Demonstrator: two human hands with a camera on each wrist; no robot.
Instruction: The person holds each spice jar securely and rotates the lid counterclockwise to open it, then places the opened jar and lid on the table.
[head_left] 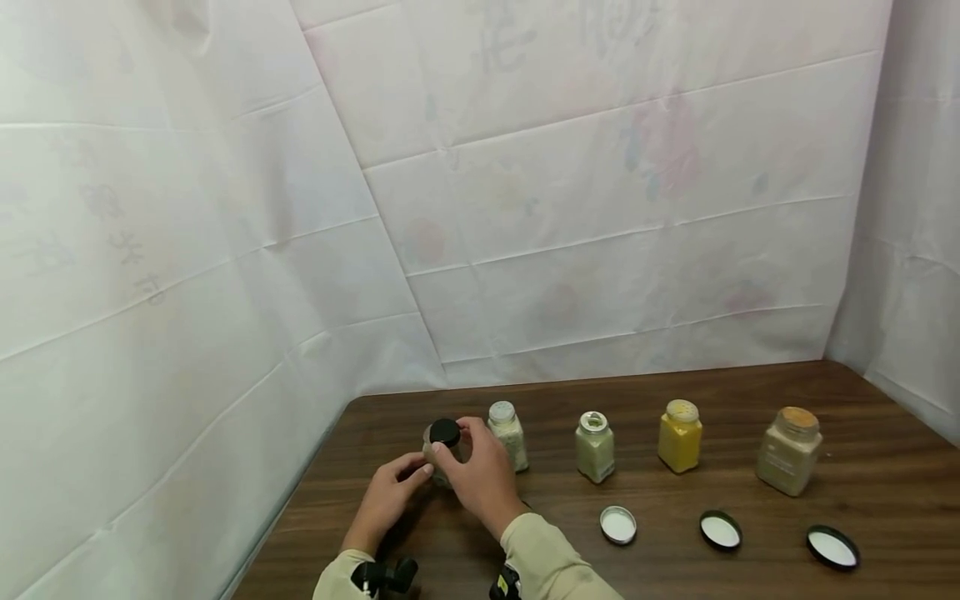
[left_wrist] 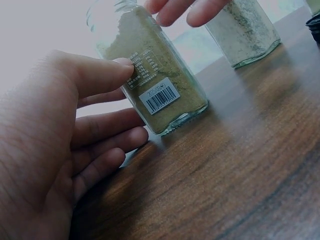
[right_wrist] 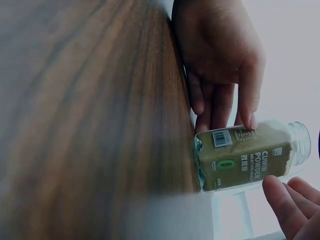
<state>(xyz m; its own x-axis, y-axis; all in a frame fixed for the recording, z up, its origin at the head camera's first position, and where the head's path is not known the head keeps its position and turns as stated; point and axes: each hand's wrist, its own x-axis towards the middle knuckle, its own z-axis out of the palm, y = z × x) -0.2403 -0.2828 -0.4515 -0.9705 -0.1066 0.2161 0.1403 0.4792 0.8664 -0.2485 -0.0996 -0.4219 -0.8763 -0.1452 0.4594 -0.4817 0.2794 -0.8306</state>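
Observation:
A glass jar of cumin powder (right_wrist: 235,162) stands on the table, its brown-green contents and barcode label (left_wrist: 159,96) showing in the left wrist view. My left hand (head_left: 386,502) grips this jar low down, thumb on one face and fingers behind. My right hand (head_left: 483,471) pinches a black lid (head_left: 445,431) between thumb and fingers over the jar's mouth. In the right wrist view the threaded glass neck (right_wrist: 301,143) is bare, with the lid apart from it. Just right of my right hand stands a jar of pale flecked seasoning (head_left: 510,440).
Further right stand a green powder jar (head_left: 595,450), a yellow powder jar (head_left: 680,437) and a larger jar of tan powder (head_left: 787,454), all uncapped. Three lids lie in front of them: one (head_left: 618,526), another (head_left: 721,531) and a third (head_left: 832,548). White sheeting (head_left: 600,208) hangs behind the wooden table (head_left: 540,558).

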